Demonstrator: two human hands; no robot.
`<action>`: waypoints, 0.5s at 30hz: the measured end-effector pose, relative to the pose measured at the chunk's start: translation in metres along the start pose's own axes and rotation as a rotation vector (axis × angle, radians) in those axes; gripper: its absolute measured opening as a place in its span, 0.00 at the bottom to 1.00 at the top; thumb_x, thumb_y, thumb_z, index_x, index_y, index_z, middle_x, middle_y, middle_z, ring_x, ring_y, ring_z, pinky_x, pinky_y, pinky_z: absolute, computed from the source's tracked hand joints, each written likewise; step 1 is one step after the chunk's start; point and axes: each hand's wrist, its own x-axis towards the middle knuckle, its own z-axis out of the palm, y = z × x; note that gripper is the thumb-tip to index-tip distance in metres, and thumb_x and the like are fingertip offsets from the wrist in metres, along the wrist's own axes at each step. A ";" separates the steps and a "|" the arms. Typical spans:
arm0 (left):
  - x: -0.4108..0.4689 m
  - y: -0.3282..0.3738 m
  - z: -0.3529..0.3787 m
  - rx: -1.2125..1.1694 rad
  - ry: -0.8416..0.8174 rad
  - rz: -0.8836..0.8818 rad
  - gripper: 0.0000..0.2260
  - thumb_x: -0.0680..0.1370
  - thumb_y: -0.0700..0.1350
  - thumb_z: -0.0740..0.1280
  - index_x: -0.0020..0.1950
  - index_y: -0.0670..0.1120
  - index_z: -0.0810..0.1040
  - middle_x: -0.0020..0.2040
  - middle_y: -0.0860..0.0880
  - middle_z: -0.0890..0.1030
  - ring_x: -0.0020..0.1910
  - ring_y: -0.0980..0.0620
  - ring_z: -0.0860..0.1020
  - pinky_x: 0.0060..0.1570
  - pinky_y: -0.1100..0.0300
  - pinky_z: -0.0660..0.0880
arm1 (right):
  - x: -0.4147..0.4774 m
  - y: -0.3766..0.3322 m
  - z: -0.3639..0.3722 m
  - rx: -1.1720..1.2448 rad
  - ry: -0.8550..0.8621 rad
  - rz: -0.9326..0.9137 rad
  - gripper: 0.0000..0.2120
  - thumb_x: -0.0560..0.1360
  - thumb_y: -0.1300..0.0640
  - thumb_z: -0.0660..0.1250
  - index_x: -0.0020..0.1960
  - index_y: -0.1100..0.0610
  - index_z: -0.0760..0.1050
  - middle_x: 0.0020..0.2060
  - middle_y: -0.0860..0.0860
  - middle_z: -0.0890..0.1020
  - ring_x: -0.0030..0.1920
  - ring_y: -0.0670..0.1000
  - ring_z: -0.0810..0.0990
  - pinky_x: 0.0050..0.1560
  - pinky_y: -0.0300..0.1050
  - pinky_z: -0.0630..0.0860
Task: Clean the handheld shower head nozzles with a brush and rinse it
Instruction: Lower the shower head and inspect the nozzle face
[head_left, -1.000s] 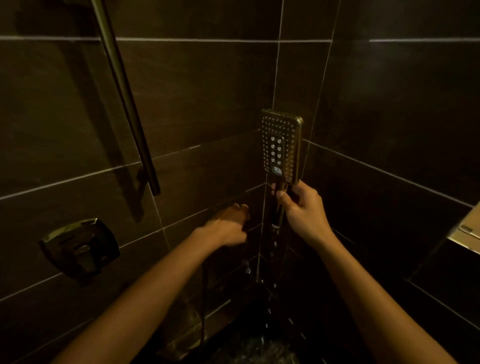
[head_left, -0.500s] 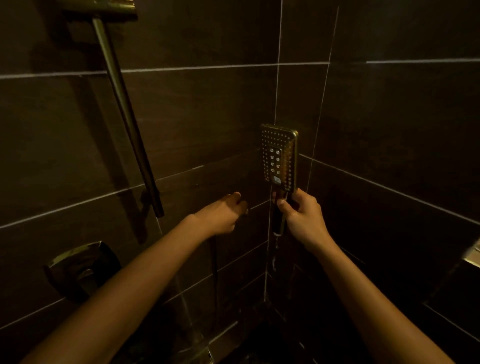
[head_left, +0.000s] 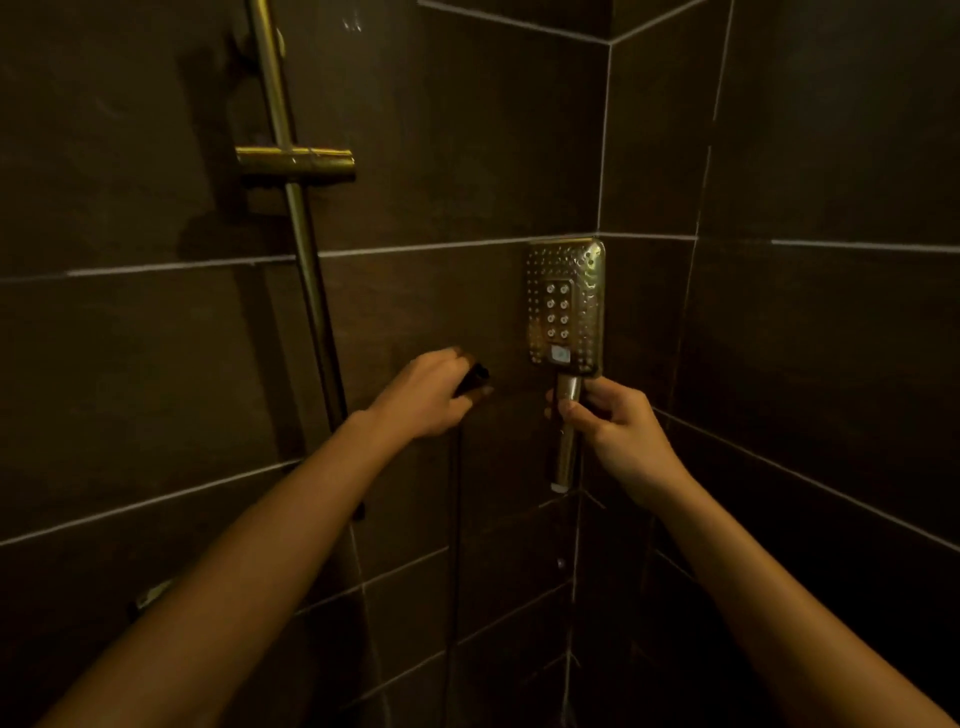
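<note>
Dim shower corner, walls of large dark brown tiles (head_left: 156, 364) with pale grout lines meeting at the corner seam. A brass slide rail (head_left: 306, 291) runs up the left wall, with an empty bracket (head_left: 296, 158) partway up. The right hand (head_left: 608, 431) is closed round the handle of the square shower head (head_left: 565, 306), held upright near the corner, its nozzle face turned toward the camera. The left hand (head_left: 431, 400) is curled round the end of a dark hose (head_left: 457, 519) that hangs down along the left wall, just beside the shower head
</note>
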 end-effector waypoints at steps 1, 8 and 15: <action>0.006 -0.004 -0.013 0.024 0.031 0.009 0.14 0.81 0.53 0.65 0.57 0.43 0.78 0.51 0.46 0.77 0.53 0.46 0.78 0.46 0.59 0.69 | 0.006 -0.006 0.001 0.015 -0.020 -0.012 0.10 0.82 0.60 0.65 0.58 0.49 0.81 0.55 0.48 0.85 0.59 0.48 0.83 0.65 0.60 0.77; 0.045 -0.023 -0.106 0.270 0.185 -0.010 0.17 0.79 0.55 0.68 0.58 0.42 0.78 0.55 0.43 0.81 0.55 0.44 0.79 0.50 0.54 0.73 | 0.044 -0.047 0.012 0.152 -0.089 -0.052 0.10 0.82 0.62 0.65 0.59 0.57 0.82 0.55 0.55 0.86 0.58 0.55 0.85 0.57 0.49 0.81; 0.069 -0.044 -0.184 0.256 0.402 -0.171 0.18 0.76 0.52 0.72 0.59 0.41 0.80 0.55 0.40 0.83 0.57 0.41 0.80 0.57 0.48 0.76 | 0.071 -0.081 0.023 0.293 -0.155 -0.046 0.11 0.83 0.64 0.63 0.61 0.60 0.81 0.52 0.55 0.88 0.53 0.50 0.87 0.45 0.39 0.84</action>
